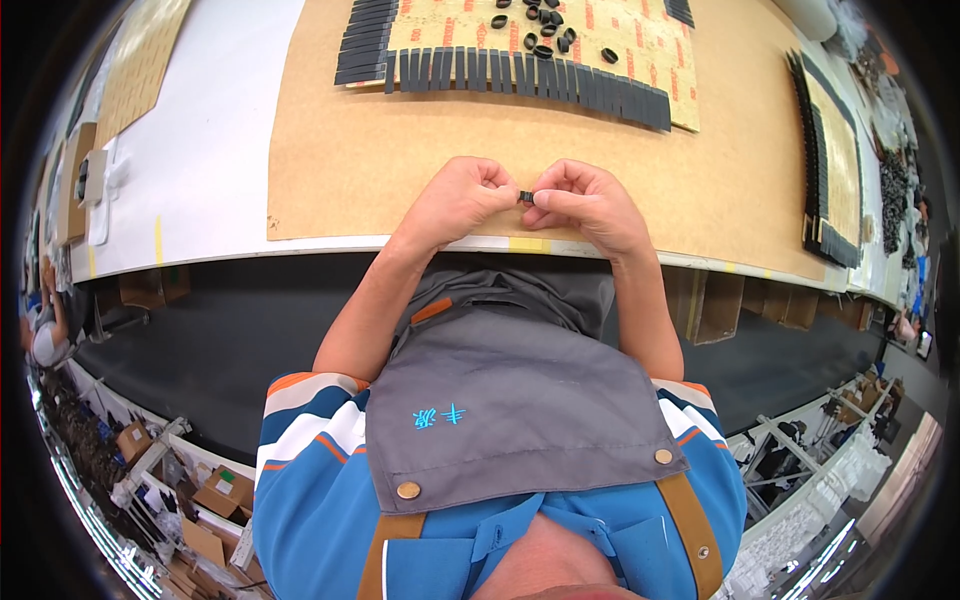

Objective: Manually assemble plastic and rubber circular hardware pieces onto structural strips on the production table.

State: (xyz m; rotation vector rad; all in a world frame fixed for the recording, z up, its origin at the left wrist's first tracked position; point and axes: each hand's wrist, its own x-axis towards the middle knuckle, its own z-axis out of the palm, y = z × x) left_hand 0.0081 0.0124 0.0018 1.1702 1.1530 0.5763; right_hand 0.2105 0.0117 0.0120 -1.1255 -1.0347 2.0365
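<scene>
small black piece (525,197), short and dark, pinched between left hand (462,196) and right hand (583,199) fingertips over brown board (350,160).

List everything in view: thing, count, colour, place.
small black piece: one, black, pinched between both hands' fingertips over the board's near edge
brown board: one, tan, on the white table
black strips: a long row, too many to count, along the edge of the yellowish sheet at the board's far side
black rings: about a dozen, loose on that sheet
yellowish sheet: one, red-marked, far side of board
second strip-lined sheet: one, at right
white table: one, under the board
grey apron: one, on the person
left hand: holds the piece
right hand: holds the piece
</scene>
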